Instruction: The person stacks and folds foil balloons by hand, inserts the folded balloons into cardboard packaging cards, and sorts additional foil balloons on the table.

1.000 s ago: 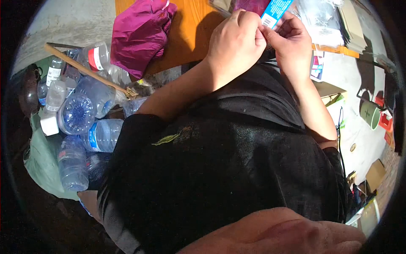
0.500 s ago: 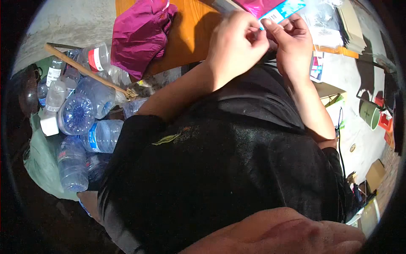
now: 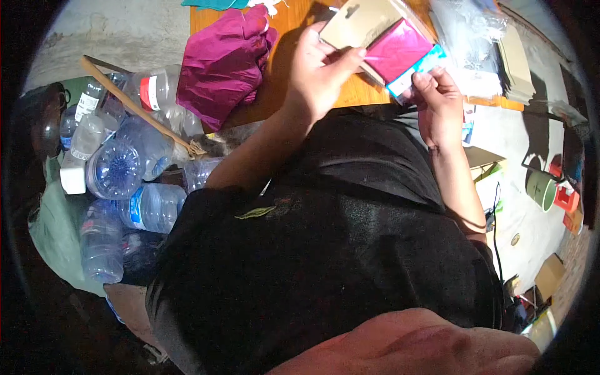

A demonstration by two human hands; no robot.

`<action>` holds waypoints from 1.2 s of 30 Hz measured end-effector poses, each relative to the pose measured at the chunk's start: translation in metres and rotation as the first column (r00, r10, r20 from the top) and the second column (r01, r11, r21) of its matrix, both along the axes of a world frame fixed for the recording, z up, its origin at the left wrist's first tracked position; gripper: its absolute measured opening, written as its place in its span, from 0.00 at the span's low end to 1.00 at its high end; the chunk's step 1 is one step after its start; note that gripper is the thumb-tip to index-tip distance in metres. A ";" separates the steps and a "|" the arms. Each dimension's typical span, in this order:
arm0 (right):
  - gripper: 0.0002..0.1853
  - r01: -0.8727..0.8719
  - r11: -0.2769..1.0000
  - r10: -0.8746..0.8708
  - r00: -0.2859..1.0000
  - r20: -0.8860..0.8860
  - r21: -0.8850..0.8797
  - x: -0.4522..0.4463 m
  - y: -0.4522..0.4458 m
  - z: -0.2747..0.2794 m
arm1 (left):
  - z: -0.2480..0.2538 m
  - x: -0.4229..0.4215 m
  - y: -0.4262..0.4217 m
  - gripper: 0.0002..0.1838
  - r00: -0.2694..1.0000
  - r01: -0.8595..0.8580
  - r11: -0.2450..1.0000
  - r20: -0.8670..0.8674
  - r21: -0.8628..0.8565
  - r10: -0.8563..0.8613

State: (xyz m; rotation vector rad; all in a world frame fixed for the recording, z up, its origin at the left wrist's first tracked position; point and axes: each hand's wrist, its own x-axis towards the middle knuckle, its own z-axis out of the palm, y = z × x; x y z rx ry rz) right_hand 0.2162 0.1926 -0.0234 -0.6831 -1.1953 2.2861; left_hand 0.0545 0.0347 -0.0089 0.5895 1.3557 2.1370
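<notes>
Wall (image 3: 137, 37), grey and rough, flanks an orange wooden table (image 3: 297, 31); plastic bottles (image 3: 115, 169) crowd the left. Magenta cloth (image 3: 222, 69) lies on the tabletop. Above it, the magenta-and-cardboard packet (image 3: 400, 53) is held between both hands: left thumb and bent fingers (image 3: 325, 59) pinch its cardboard side, right thumb and fingertips (image 3: 422, 81) its blue strip.

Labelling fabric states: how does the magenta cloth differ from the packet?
The cloth is crumpled; the packet looks flat. The cloth lies on the table; the packet is held in the left hand and right hand. The cloth is unwrapped; the packet has clear wrapping and a blue label. Both show magenta.
</notes>
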 end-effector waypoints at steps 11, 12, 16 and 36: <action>0.09 -0.116 0.978 0.107 0.992 0.061 0.174 0.017 0.010 -0.018 | 0.025 -0.056 -0.010 0.12 0.958 0.156 0.948 -0.191 -0.277 -0.214; 0.08 -0.118 0.975 0.111 0.993 0.050 0.190 0.018 0.014 -0.022 | 0.026 -0.056 -0.009 0.11 0.959 0.171 0.949 -0.174 -0.266 -0.222; 0.06 -0.136 0.981 0.134 0.991 0.026 0.140 0.017 0.014 -0.011 | 0.013 -0.057 -0.008 0.10 0.956 0.223 0.940 -0.133 -0.258 -0.263; 0.06 -0.202 0.962 0.175 0.972 0.155 0.185 0.028 0.008 -0.010 | 0.026 -0.048 -0.014 0.14 0.895 0.187 0.879 -0.293 -0.438 -0.336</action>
